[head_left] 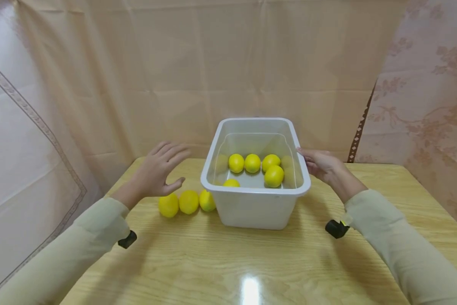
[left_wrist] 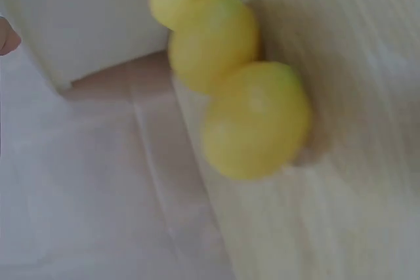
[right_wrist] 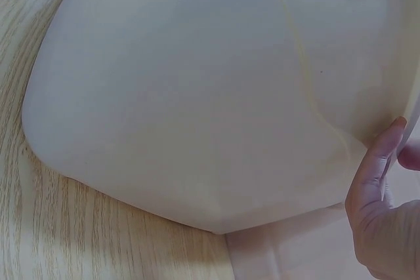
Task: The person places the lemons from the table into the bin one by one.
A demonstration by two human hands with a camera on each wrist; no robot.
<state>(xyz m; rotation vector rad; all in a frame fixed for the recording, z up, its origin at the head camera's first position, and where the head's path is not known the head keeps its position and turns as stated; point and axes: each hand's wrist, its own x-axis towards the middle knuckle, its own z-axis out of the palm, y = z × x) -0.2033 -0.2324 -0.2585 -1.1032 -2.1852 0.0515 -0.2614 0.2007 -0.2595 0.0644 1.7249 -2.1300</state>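
A white plastic bin (head_left: 255, 209) stands on the table with several yellow lemons (head_left: 274, 176) on its floor. My right hand (head_left: 321, 163) grips the bin's right rim; in the right wrist view its fingers (right_wrist: 377, 168) press against the bin wall near the edge. To the left of the bin, my left hand (head_left: 161, 167) hovers with fingers spread and nothing held. Just below it, three lemons lie in a row on the table: an outer one (head_left: 169, 205), a middle one (head_left: 189, 201) and one beside the bin (head_left: 207, 201). Green patches show on them in the left wrist view.
The wooden table (head_left: 198, 262) carries everything and reflects a bright light near its front. A beige cloth (head_left: 167, 76) hangs behind the table's far edge. Patterned cloth (head_left: 422, 106) hangs at the right, and pale cloth (head_left: 18, 148) at the left.
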